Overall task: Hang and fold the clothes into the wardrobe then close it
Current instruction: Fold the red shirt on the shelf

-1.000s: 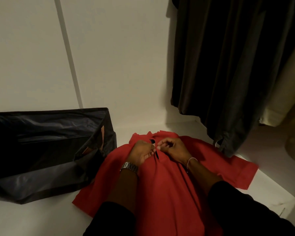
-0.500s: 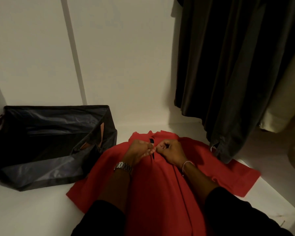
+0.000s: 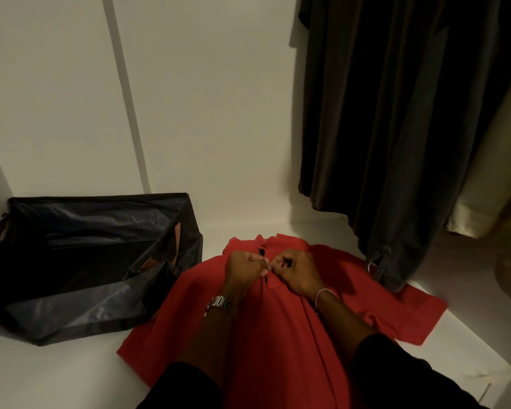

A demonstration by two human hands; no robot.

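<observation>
Left hand (image 3: pixel 244 268), right hand (image 3: pixel 297 271) pinching red shirt (image 3: pixel 278 349) placket (collar end)

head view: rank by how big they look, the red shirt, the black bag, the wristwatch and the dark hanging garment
1. dark hanging garment, though it hangs nearer the camera
2. and 3. red shirt and black bag look alike, and arms cover part of the shirt, so I won't rank them
4. wristwatch, on the left wrist

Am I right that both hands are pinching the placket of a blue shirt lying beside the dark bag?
Not quite: the head view shows a red shirt, not blue. Both the left hand and right hand pinch its placket, beside the dark bag.
</observation>
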